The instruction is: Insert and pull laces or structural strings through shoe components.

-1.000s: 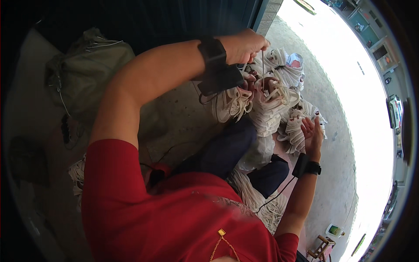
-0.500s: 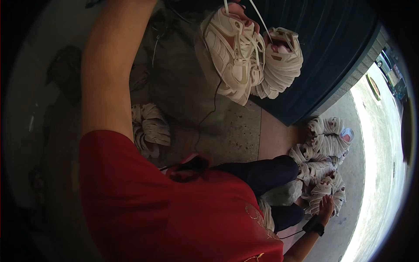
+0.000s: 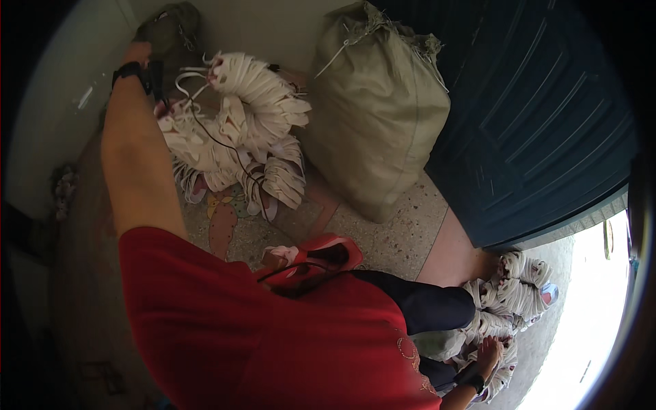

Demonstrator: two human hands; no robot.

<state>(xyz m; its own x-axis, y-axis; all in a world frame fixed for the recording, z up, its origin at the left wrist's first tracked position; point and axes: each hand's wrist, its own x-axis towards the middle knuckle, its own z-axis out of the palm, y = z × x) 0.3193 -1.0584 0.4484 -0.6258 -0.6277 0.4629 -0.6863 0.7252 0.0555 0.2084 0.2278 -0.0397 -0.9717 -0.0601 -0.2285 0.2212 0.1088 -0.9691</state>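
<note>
Bundles of white shoe uppers (image 3: 256, 89), stacked inside one another with loose white laces, lie in a heap at the left. Beyond the heap's left side is my left hand (image 3: 139, 52), a black band on its wrist. Its fingers are too small and dark to read, so I cannot tell whether it holds a lace. At the lower right my right hand (image 3: 488, 355) rests on another group of shoe-upper bundles (image 3: 523, 294), fingers stretched out along them. Beside my knee, a pale plastic bag (image 3: 441, 344) is partly covered.
A full, tied beige woven sack (image 3: 383, 109) stands against a dark blue panelled door (image 3: 547, 130). In front of me sits a red item with a dark opening (image 3: 328, 256). A dark cord (image 3: 236, 154) crosses the view. Bright paving (image 3: 581, 307) lies outside at the right.
The shoe-upper bundles hanging high in front of the sack are now over the heap at the left. My left arm has swung left, and its hand has come into view. My right hand stays at its bundles.
</note>
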